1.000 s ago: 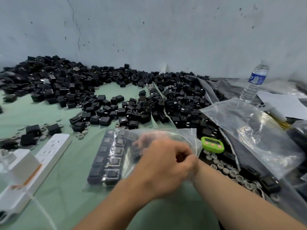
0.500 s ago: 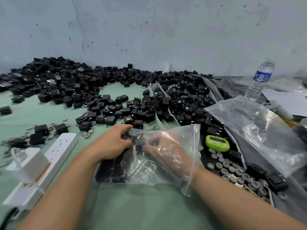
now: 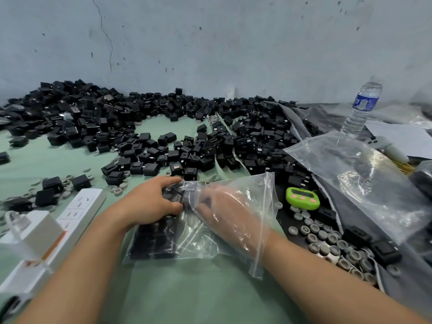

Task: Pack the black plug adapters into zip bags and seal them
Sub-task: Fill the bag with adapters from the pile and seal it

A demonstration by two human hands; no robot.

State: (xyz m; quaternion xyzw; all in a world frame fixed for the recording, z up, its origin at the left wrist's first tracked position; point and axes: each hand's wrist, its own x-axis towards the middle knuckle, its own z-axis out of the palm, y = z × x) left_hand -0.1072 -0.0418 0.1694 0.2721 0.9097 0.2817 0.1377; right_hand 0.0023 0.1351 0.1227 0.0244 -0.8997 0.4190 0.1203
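Arranging black plug adapters inside a clear zip bag near the middle of the green table. Had the right hand pushed in through the bag's mouth, visible through the plastic, fingers nearly straight and pointing left at the packed rows; could not tell whether the tips pinched anything. Gripped the bag from outside with the left hand, fingers curled over the far end of the adapter block, thumb on its near side. Had both hands close together, with only plastic film between them.

Found the bag lying flat, long axis running left to right: dark rows of adapters at the closed left end, zip strip open at the right end and crossing the right wrist from far to near. Judged the coming seal to turn on that layout: mouth to the right of both hands, so the right hand the nearer one once drawn out, the left better placed to pin the load. Judged sealing not yet begun.

Noted loose adapters heaped across the far table, a second clear bag to the right, a green timer just beside the open mouth, grey caps near right, a white power strip left, and a water bottle far right.
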